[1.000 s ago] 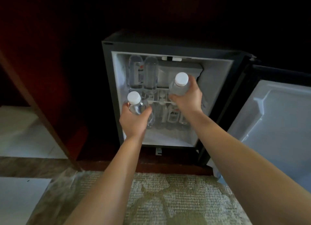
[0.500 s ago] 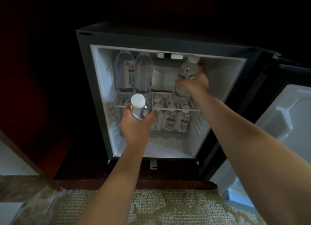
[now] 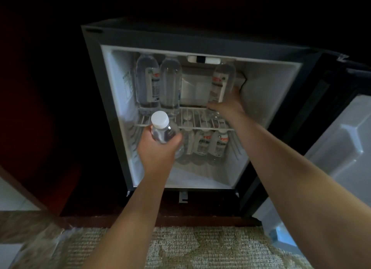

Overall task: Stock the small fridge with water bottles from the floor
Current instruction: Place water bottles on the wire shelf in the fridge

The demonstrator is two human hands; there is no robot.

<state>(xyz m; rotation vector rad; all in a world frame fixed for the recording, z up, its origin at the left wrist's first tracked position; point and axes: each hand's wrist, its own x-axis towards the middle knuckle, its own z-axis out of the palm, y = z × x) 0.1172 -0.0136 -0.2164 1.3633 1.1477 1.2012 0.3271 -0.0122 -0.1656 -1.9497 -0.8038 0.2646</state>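
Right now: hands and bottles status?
Left hand grips capped bottle before fridge. Right hand holds second bottle upright at wire shelf, right side. Two bottles on shelf's left; middle gap open.

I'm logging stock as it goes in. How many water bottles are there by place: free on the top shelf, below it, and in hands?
Top shelf bottles, standing free: 2
Lower bottles: 3 visible, more may be hidden
Left hand holding a bottle: 1
Right hand holding another bottle: 1
Total: 7 visible
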